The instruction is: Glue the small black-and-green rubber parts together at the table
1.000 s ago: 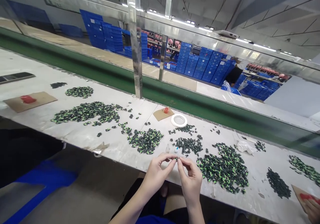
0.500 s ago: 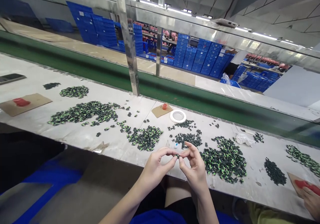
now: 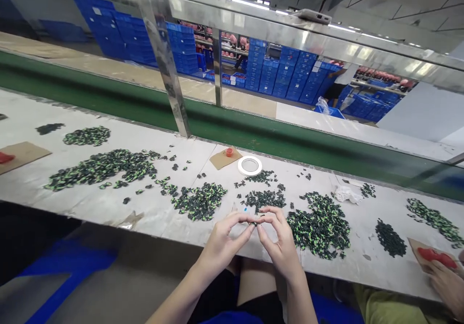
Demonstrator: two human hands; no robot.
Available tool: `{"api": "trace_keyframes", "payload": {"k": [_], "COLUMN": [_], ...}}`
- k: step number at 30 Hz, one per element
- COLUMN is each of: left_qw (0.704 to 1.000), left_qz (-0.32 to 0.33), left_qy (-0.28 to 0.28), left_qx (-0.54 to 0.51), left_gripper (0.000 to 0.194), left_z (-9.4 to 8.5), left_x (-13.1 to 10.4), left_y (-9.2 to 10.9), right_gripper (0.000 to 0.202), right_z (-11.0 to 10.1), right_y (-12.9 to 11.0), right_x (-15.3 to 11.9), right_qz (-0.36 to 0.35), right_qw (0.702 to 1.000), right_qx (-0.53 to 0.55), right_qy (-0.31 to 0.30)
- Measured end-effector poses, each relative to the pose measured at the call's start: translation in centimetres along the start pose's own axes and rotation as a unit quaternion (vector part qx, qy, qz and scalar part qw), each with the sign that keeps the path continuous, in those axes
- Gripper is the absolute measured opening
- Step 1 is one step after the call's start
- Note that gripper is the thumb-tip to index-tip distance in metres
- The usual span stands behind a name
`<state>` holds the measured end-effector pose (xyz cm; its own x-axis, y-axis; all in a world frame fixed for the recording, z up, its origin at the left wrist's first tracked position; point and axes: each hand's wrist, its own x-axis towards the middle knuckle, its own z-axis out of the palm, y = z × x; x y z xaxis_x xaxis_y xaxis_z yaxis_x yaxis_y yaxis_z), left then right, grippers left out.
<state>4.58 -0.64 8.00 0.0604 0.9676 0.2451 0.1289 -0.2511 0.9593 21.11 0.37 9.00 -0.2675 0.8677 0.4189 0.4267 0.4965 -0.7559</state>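
My left hand (image 3: 225, 242) and my right hand (image 3: 278, 243) meet fingertip to fingertip over the near edge of the white workbench (image 3: 159, 213). Together they pinch one small dark part (image 3: 254, 223). Right of my right hand lies a big heap of green and black parts (image 3: 319, 225). A smaller heap (image 3: 199, 201) lies left of my left hand, and a dark pile (image 3: 264, 198) lies just beyond my fingers. A small clear item with a blue dot (image 3: 245, 210) rests behind my fingertips.
A white tape roll (image 3: 250, 165) and a cardboard square with a red cap (image 3: 225, 157) sit further back. More part piles (image 3: 103, 165) spread left and right. A green conveyor belt (image 3: 253, 138) runs behind the bench. Another person's hand (image 3: 444, 278) rests on a red item at far right.
The view has drifted to the right and slightly down, so the bench contents slide left. My hands keep working the same small part between the fingertips, with the fingers shifting a little.
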Motion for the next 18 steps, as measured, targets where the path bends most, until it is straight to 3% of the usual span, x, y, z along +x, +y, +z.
{"api": "trace_keyframes", "payload": {"k": [8, 14, 18], "left_qw": [0.999, 1.0, 0.995], "left_qz": [0.026, -0.011, -0.011], "left_qy": [0.006, -0.023, -0.073], "left_qx": [0.028, 0.005, 0.061], "left_gripper": [0.015, 0.016, 0.028], "left_z": [0.4, 2.0, 2.3], "left_x": [0.0, -0.6, -1.5], "left_y": [0.3, -0.4, -1.5], "right_gripper": [0.014, 0.015, 0.016], "right_z": [0.5, 1.3, 0.3], "right_y": [0.4, 2.0, 4.8], "right_x": [-0.6, -3.2, -5.4], "right_qz": [-0.058, -0.01, 0.019], "right_qw": [0.993, 0.994, 0.976], "right_qx": [-0.1, -0.098, -0.196], "right_qy": [0.023, 0.049, 0.098]}}
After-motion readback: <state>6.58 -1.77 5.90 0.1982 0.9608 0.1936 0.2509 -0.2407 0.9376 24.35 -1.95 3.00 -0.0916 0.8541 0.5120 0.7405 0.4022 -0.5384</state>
